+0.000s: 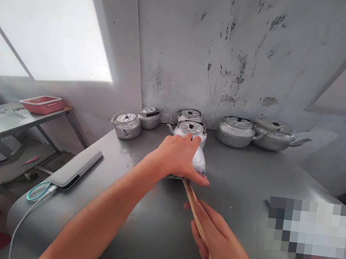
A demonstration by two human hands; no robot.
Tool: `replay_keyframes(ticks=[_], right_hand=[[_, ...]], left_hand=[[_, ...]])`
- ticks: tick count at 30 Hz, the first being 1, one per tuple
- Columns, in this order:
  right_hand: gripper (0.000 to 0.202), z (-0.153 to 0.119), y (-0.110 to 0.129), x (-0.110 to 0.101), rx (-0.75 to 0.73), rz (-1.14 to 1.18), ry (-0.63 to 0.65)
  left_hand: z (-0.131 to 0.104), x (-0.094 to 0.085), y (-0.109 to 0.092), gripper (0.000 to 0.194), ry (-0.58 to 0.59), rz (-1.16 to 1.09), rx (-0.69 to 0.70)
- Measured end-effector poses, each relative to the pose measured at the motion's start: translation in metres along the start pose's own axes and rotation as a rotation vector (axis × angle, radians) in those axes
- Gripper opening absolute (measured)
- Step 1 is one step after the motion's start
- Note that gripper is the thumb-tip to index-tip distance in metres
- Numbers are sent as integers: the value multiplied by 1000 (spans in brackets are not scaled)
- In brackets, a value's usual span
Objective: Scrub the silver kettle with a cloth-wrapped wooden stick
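Observation:
My left hand [179,155] reaches over a rounded, silvery, crinkled object [200,160] at the middle of the table, thumb on its near side and fingers at its far side. Much of this object is hidden under the hand, so its kind does not show. A light wooden stick [200,229] runs from beneath it toward me, slanting down to the right. Around the stick is my right hand [216,235], closed on it with the fingers on its left side. Just behind the left hand stands a silver kettle [192,128] with a dark lid knob.
More silver kettles stand along the wall, including a small kettle [127,126] at left and a wide kettle [275,135] at right. A grey case [76,168] with a cable lies on the left. Beyond it, a side table holds a pink basin [42,105].

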State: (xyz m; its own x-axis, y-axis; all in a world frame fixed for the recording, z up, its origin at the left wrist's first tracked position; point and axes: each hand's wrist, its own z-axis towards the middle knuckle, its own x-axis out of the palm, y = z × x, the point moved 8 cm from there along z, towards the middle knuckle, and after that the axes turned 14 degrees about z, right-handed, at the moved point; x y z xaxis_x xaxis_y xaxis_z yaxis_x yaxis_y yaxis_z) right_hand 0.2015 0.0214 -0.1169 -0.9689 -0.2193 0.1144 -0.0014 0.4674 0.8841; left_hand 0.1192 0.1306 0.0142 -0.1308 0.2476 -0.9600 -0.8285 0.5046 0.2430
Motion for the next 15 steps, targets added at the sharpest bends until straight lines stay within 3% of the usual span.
replay_keyframes(ticks=[15], right_hand=[[52,-5,-7,-4,47,5,-64]], left_hand=[[0,0,-1,83,-10,11,2]])
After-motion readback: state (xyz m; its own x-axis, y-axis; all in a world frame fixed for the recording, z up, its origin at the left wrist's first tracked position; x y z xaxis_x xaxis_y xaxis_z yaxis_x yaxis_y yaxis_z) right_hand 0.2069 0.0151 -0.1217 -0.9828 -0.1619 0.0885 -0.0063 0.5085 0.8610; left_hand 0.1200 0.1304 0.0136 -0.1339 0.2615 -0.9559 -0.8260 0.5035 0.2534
